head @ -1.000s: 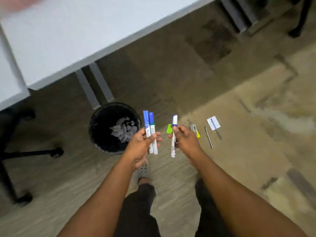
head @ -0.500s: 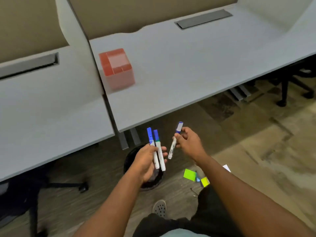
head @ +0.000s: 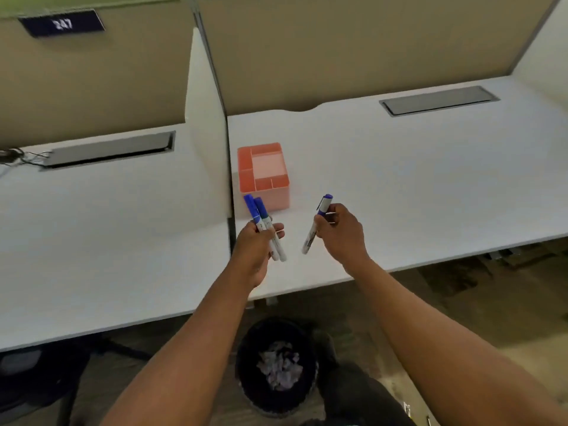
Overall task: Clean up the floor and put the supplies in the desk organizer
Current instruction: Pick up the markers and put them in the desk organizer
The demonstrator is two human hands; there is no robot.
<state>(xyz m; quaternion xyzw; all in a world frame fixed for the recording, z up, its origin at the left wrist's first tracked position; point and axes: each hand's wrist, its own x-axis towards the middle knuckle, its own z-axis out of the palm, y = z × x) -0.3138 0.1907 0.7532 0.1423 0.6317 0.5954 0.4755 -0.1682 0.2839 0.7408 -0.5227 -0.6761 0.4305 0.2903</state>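
we note the desk organizer [head: 263, 175] first: a coral-pink box with open compartments, one large square section in the middle, narrow slots along its left side and smaller cells along its near edge. we see nothing inside any compartment. it stands upright on the white desk [head: 399, 186], close to the partition panel [head: 204, 124] that splits this desk from the one on the left.

just in front of the organizer, our left hand [head: 256, 249] is closed around two markers [head: 265, 227], white barrels with blue caps, held side by side, caps pointing up and away toward the organizer's near wall. the cap tips overlap the organizer's front face in view; we cannot tell whether they touch it.

our right hand [head: 341, 233] is apart from the left, out over the desk to the right of the organizer. its fingers are clamped on a single marker [head: 316, 224], blue cap up, barrel slanting down and to the left. this marker is clear of the organizer and of the other two.

outward: each desk has a grey cable tray cover [head: 438, 101] set into its back edge. a dark plate reading 247 [head: 63, 23] sits on the left back panel. below the desk edge, between our forearms, a black waste bin [head: 276, 367] holds crumpled paper.
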